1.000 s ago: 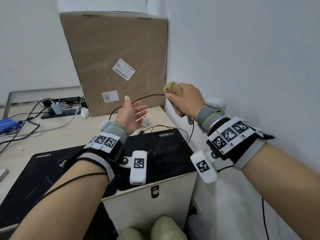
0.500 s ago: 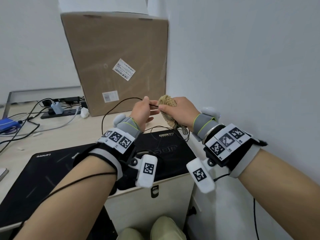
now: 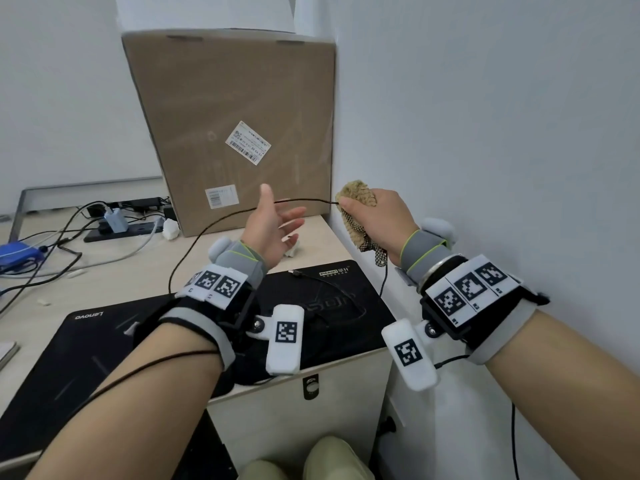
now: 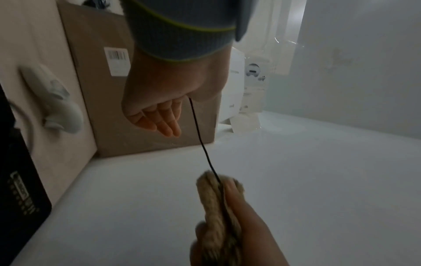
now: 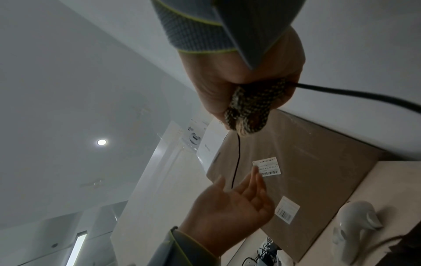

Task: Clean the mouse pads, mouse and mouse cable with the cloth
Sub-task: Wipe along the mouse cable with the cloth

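My right hand (image 3: 375,216) grips a tan cloth (image 3: 356,195) bunched round the thin black mouse cable (image 3: 311,200), raised near the wall. The cable runs left from the cloth across my left hand (image 3: 277,220), which is open with straight fingers, the cable lying in its thumb crook, then drops to the desk. The right wrist view shows the cloth (image 5: 252,108) with the cable (image 5: 238,158) leaving it toward the left palm. A white mouse (image 5: 355,225) lies on the desk, mostly hidden behind my left hand in the head view. Two black mouse pads (image 3: 86,341) (image 3: 374,306) lie below my wrists.
A tall cardboard box (image 3: 235,116) stands at the back of the desk against the white wall (image 3: 485,133) on the right. A power strip with plugs and tangled cables (image 3: 117,220) and a blue device (image 3: 17,252) lie far left. The desk's front edge is under my wrists.
Half a second ago my left hand pinched the cable right beside the cloth. Now it has let go and opened, and my right hand has slid the cloth rightward along the cable.
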`<state>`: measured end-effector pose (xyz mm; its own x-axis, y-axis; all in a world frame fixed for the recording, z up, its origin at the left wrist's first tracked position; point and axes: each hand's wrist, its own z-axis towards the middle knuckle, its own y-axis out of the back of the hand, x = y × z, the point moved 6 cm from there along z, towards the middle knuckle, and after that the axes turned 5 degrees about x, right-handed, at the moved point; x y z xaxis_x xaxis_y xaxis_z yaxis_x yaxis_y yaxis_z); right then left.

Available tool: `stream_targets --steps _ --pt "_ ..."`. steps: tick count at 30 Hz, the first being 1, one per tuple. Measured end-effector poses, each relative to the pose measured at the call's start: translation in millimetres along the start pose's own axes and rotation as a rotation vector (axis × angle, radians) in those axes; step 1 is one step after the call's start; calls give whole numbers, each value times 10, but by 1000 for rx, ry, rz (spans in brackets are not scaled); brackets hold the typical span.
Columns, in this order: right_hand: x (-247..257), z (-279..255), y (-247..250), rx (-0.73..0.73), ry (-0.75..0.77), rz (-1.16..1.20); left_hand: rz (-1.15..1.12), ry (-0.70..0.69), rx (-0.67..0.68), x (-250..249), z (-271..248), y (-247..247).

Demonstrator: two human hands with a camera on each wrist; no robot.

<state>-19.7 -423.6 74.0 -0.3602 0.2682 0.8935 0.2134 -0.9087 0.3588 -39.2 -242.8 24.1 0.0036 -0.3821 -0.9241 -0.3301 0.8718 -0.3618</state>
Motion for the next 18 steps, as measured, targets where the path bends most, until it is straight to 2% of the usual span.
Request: stream_targets --steps 3,5,12,18 --pt "22 -17 -118 7 21 -21 92 6 162 97 -114 -355" --pt "16 -29 -205 13 31 -25 116 0 219 164 -170 -546" --pt "-62 -107 -186 64 0 9 304 -141 35 83 -111 -471" --pt "-109 -123 29 37 -36 69 216 -92 -131 -83 37 42"
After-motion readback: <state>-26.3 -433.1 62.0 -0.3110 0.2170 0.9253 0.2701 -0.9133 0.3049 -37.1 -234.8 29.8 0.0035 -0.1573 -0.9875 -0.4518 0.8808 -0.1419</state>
